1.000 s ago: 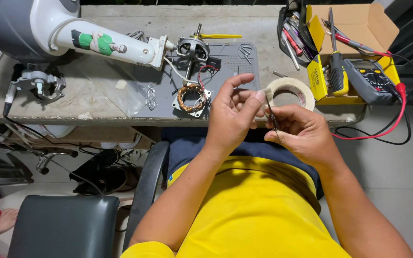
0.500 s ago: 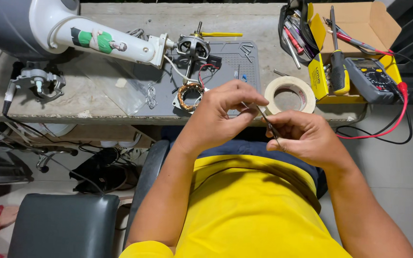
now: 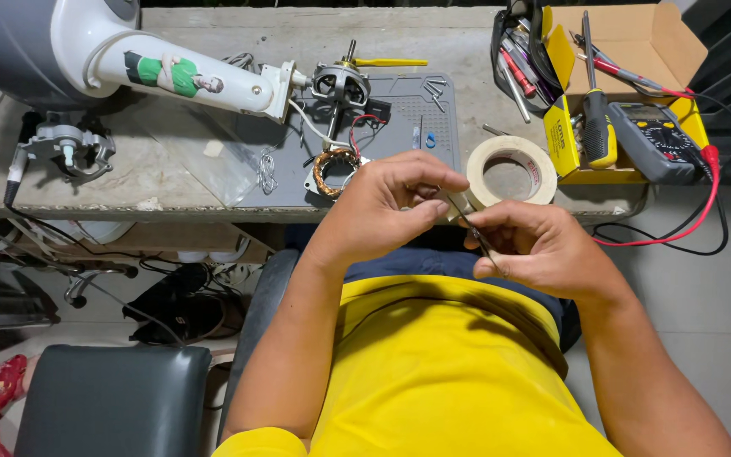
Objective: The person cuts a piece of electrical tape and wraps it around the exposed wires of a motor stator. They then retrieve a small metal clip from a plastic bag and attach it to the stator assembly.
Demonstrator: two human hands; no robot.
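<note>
My left hand (image 3: pixel 387 211) is curled in front of the bench edge, its fingertips pinching the strip of tape that runs off the masking tape roll (image 3: pixel 511 169). My right hand (image 3: pixel 543 250) meets it just to the right, gripping thin metal tweezers (image 3: pixel 477 237) that point up towards the tape end. The cream roll lies flat on the bench right behind my fingers. A copper-wound stator coil (image 3: pixel 333 172) rests on the grey work mat (image 3: pixel 408 127) just left of my left hand.
A white fan body (image 3: pixel 129 59) with a bare motor (image 3: pixel 340 85) lies at the back left. A cardboard box (image 3: pixel 628 42) of tools, a screwdriver (image 3: pixel 596 118) and a multimeter (image 3: pixel 657 140) with red and black leads sit at right. A dark chair (image 3: pixel 112 398) stands lower left.
Both hands have shifted slightly left and down from the tape roll, drawing the strip of tape out, and the tweezers have tilted from upright to slanting.
</note>
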